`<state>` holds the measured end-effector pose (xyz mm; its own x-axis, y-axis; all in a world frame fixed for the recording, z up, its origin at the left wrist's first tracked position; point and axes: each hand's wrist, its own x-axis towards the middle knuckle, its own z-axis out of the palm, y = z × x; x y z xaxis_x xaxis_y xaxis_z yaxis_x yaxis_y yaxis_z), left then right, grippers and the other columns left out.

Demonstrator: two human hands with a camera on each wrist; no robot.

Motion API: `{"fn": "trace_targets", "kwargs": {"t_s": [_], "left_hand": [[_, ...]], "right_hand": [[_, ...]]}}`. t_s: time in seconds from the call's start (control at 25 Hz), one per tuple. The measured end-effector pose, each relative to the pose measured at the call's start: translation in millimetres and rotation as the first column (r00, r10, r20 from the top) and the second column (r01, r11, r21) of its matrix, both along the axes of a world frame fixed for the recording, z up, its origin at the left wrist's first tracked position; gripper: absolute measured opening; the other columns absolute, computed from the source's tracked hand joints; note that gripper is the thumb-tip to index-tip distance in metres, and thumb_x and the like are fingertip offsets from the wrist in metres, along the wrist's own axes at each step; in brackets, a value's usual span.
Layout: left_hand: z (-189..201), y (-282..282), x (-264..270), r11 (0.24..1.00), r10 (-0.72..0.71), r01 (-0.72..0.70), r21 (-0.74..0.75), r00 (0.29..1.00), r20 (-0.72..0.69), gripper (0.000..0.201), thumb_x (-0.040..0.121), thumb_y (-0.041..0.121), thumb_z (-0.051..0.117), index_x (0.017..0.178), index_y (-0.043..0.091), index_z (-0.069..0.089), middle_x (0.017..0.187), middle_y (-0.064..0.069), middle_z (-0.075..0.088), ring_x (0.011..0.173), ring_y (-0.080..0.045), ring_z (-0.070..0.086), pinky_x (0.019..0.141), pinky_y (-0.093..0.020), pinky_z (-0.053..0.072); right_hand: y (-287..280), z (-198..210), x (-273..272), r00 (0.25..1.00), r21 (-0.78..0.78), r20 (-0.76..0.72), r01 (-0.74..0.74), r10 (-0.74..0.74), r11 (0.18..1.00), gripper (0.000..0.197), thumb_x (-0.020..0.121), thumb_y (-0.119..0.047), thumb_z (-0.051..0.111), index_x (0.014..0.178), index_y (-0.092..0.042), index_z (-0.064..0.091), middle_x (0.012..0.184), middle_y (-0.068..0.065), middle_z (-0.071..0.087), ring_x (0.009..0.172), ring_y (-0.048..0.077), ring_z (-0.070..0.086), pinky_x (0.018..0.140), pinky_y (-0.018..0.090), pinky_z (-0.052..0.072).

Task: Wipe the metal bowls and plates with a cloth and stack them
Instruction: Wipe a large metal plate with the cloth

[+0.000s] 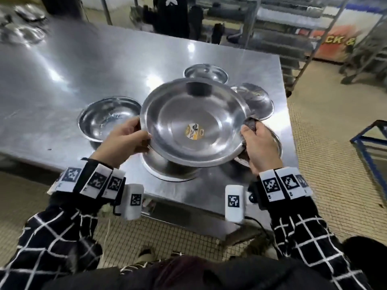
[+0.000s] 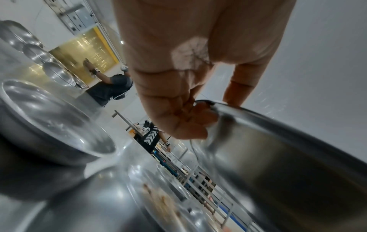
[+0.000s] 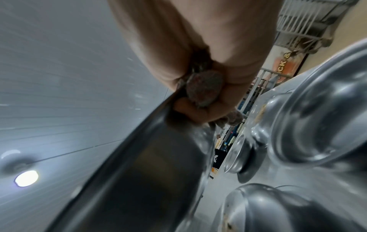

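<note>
A wide metal plate [image 1: 194, 122] with a yellow sticker in its middle is held above the steel table [image 1: 73, 70]. My left hand [image 1: 125, 141] grips its left rim [image 2: 278, 119], thumb on top. My right hand [image 1: 259, 147] holds the right rim [image 3: 151, 125] with a dark grey cloth [image 1: 250, 123] bunched in the fingers [image 3: 206, 92]. Under the plate an upturned metal bowl [image 1: 169, 168] rests on the table. An upright bowl [image 1: 106, 118] stands to the left; more metal dishes lie behind [image 1: 206, 73] and to the right [image 1: 255, 99].
The table's right edge [image 1: 287, 101] and near edge are close to the dishes. More metal bowls [image 1: 23, 32] sit at the far left corner. Wire racks [image 1: 293, 28] stand behind, a blue frame [image 1: 368, 135] to the right. A person [image 2: 111, 89] stands far off.
</note>
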<state>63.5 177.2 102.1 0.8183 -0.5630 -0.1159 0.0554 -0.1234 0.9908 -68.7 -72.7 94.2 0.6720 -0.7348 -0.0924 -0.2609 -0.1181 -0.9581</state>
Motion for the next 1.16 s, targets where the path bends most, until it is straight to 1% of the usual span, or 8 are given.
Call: {"fn": "trace_targets", "kwargs": {"t_s": [0.16,0.36,0.6,0.68,0.84,1.0,1.08,1.16], "left_hand": [[4.2,47.6,89.9,0.997,-0.017,0.012,0.077,0.997,0.075,0.021,0.078,0.011,0.063,0.097,0.021,0.061,0.072,0.009,0.061,0.064,-0.001,0.058,0.064,-0.018,0.053],[-0.1,65.8,189.5,0.986,-0.09,0.073,0.149,0.99,0.106,0.033,0.071,0.024,0.068,0.103,0.025,0.06,0.095,-0.012,0.062,0.082,-0.016,0.06,0.077,-0.029,0.048],[-19.2,34.7,293.8,0.927,-0.035,-0.064,0.369,0.966,0.254,0.023,0.088,0.011,0.065,0.109,0.016,0.058,0.092,-0.002,0.061,0.079,-0.017,0.059,0.062,-0.011,0.045],[-25.2,17.7,324.0,0.875,-0.063,-0.087,0.476,0.955,0.29,0.023,0.086,0.015,0.067,0.108,0.015,0.059,0.09,-0.001,0.061,0.082,-0.018,0.057,0.069,-0.017,0.042],[-43.4,-14.9,366.5,0.823,-0.039,-0.095,0.56,0.974,0.224,0.018,0.086,0.015,0.067,0.102,0.015,0.06,0.082,0.002,0.061,0.077,-0.014,0.055,0.062,-0.018,0.039],[-68.6,-28.0,393.3,0.797,0.007,-0.082,0.598,0.992,0.128,0.016,0.082,0.016,0.071,0.094,0.021,0.062,0.082,0.002,0.066,0.077,-0.014,0.06,0.074,-0.027,0.045],[-76.1,-30.1,399.3,0.762,0.005,-0.075,0.644,0.994,0.11,0.017,0.081,0.017,0.073,0.096,0.019,0.064,0.08,0.0,0.066,0.074,-0.018,0.061,0.072,-0.032,0.046],[-79.5,-32.0,401.5,0.733,0.016,-0.079,0.675,0.995,0.099,0.021,0.082,0.016,0.072,0.101,0.013,0.066,0.088,-0.007,0.068,0.07,-0.018,0.06,0.077,-0.043,0.048]], "right_hand": [[33.5,3.1,98.4,0.992,0.057,-0.027,-0.118,0.12,0.991,0.014,0.091,-0.029,0.05,0.092,-0.021,0.061,0.094,0.002,0.063,0.091,0.023,0.061,0.088,0.053,0.052],[34.3,10.8,203.0,0.967,-0.012,-0.101,-0.237,0.235,0.971,0.017,0.096,-0.02,0.048,0.11,-0.016,0.056,0.108,0.009,0.062,0.092,0.025,0.062,0.087,0.048,0.053],[3.5,11.8,313.0,0.903,-0.074,-0.262,-0.37,0.34,0.926,0.039,0.098,-0.016,0.049,0.136,-0.02,0.043,0.116,0.01,0.057,0.065,0.014,0.055,0.037,0.014,0.043],[-9.0,8.6,340.8,0.894,-0.119,-0.312,-0.373,0.321,0.92,0.043,0.099,-0.013,0.048,0.14,-0.02,0.04,0.116,0.008,0.056,0.066,0.016,0.056,0.035,0.008,0.039],[-34.8,-18.3,395.0,0.855,-0.191,-0.416,-0.416,0.31,0.889,0.048,0.098,-0.012,0.049,0.144,-0.012,0.036,0.132,0.01,0.052,0.107,0.03,0.059,0.033,0.002,0.031],[-57.1,-49.8,427.2,0.793,-0.224,-0.494,-0.513,0.358,0.829,0.037,0.096,-0.015,0.053,0.132,-0.01,0.046,0.118,0.009,0.058,0.09,0.021,0.062,0.05,0.009,0.039],[-61.7,-64.0,436.3,0.768,-0.204,-0.519,-0.538,0.375,0.818,0.032,0.095,-0.014,0.055,0.126,-0.011,0.049,0.11,0.008,0.057,0.063,0.013,0.06,0.044,0.011,0.041],[-62.3,-72.4,441.2,0.741,-0.203,-0.558,-0.558,0.373,0.805,0.038,0.095,-0.016,0.054,0.131,-0.009,0.046,0.118,0.012,0.058,0.067,0.021,0.062,0.04,0.009,0.039]]}}
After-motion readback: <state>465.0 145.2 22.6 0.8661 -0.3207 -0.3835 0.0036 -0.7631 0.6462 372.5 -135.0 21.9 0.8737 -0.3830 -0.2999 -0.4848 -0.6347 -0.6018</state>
